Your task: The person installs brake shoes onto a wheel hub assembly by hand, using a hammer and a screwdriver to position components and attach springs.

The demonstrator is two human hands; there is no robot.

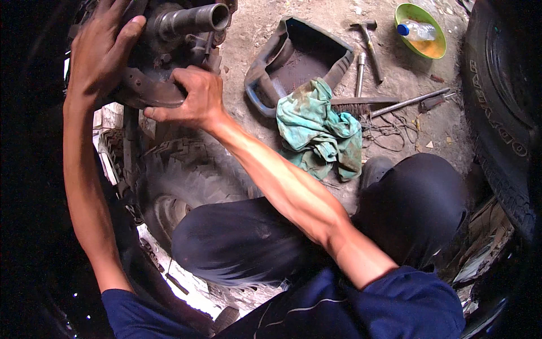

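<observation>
Navy short-sleeved shirt (412,305) with thin pale lines (316,307) across the front, above dark, creased trousers (226,240).

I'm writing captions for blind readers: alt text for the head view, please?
A bare right hand grips a curved brake shoe below an axle tube, left hand alongside. On the floor are a teal rag, hammer and green bowl holding a plastic bottle.

The rough, brownish-grey floor (443,130) is seen across the upper right of the frame. On it are placed a cut-open dark container (257,69) at upper centre, a hammer (371,48), a metal bar (360,73) and, near the upper right corner, a green bowl (411,14). Right of centre, a stained green cloth (316,124), a brush (367,101), a thin rod (409,103) and tangled wire (389,134) are found.
</observation>
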